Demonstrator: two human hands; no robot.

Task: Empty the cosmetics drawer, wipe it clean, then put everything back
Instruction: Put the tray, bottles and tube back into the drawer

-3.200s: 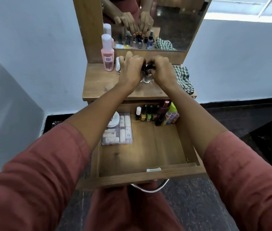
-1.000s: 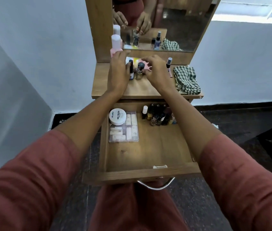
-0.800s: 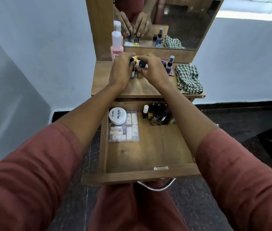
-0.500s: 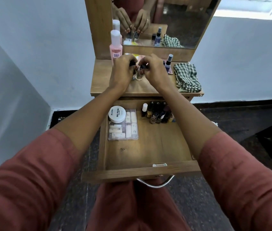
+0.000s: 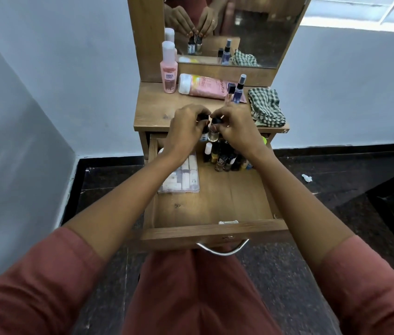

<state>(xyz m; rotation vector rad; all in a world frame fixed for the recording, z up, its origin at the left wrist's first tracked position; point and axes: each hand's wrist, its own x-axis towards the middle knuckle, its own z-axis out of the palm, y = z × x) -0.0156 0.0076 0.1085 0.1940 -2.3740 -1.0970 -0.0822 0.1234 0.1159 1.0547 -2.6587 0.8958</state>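
the left hand (image 5: 186,128) pinched the dark cap of a small bottle (image 5: 204,136), and the right hand (image 5: 235,126) pinched the cap of a second small bottle (image 5: 213,136). both hung side by side at the front edge of the bench (image 5: 157,110), above the back of the open drawer (image 5: 215,232). inside, a cluster of bottles (image 5: 225,158) stood back right and a clear box (image 5: 183,177) lay back left, with bare wood up to the front wall. a checked cloth (image 5: 266,106) lay at the bench's right edge.
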